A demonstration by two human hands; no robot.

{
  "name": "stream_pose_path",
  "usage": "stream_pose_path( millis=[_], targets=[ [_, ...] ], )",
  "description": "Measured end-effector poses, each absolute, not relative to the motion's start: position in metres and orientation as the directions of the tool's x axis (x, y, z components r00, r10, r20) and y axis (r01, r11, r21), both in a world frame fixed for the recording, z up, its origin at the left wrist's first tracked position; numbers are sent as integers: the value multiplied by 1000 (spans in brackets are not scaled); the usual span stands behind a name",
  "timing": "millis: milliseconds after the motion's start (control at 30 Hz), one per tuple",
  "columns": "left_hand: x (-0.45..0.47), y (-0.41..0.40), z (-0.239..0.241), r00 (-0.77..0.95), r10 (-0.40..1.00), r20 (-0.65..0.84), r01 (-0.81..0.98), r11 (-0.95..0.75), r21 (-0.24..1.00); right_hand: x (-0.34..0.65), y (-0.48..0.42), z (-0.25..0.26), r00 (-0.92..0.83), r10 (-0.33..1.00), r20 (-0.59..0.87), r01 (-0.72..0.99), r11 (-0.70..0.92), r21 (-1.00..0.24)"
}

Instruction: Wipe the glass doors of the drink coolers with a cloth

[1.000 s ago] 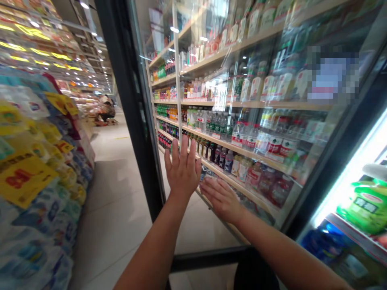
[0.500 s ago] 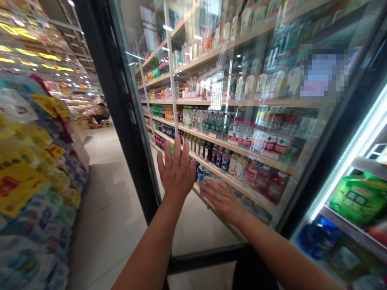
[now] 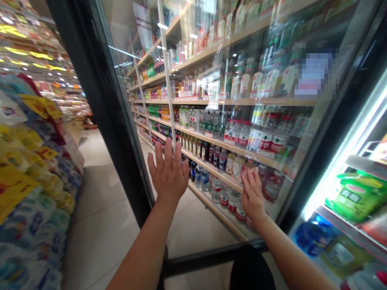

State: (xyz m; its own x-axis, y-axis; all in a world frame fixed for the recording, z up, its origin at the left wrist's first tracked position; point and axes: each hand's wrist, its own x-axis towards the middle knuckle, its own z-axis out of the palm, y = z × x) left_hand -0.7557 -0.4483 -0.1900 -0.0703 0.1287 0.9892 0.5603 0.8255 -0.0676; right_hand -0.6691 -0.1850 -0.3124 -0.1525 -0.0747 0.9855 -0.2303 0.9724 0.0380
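A tall glass fridge door (image 3: 272, 161) with a black frame (image 3: 99, 121) stands swung out in front of me. My left hand (image 3: 168, 171) lies flat on the glass near its left edge, fingers spread upward. My right hand (image 3: 252, 193) is pressed flat on the glass further right, fingers pointing up, holding nothing. Through the glass I see wooden shelves (image 3: 229, 147) lined with drink bottles.
At the right, the lit fridge interior (image 3: 347, 189) holds green packs (image 3: 353, 197) and blue packs (image 3: 311, 237). A stack of wrapped goods with yellow price tags (image 3: 30, 177) fills the left. A tiled aisle (image 3: 102, 209) runs between them.
The door has swung a little to the left. My right hand has moved right along the glass and turned its fingers upward. My left hand stays flat on the glass.
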Motion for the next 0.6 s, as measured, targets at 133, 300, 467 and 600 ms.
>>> stream_pose_path(
  millis=[133, 300, 467, 600],
  targets=[
    [-755, -448, -190, -54, 139, 989, 529, 844, -89, -663, -173, -334, -212, -73, 974, -207, 978, 28],
    [-755, -448, -190, -25, 138, 990, 508, 855, -107, -660, -141, -306, -128, 108, 986, -153, 980, -128],
    [-755, -447, -190, -42, 127, 991, 540, 837, -85, -656, -125, -307, -84, 328, 941, -99, 937, -335],
    [-755, -447, -191, -54, 126, 991, 544, 835, -76, -653, -109, -313, -66, 408, 911, -54, 910, -412]
  ],
)
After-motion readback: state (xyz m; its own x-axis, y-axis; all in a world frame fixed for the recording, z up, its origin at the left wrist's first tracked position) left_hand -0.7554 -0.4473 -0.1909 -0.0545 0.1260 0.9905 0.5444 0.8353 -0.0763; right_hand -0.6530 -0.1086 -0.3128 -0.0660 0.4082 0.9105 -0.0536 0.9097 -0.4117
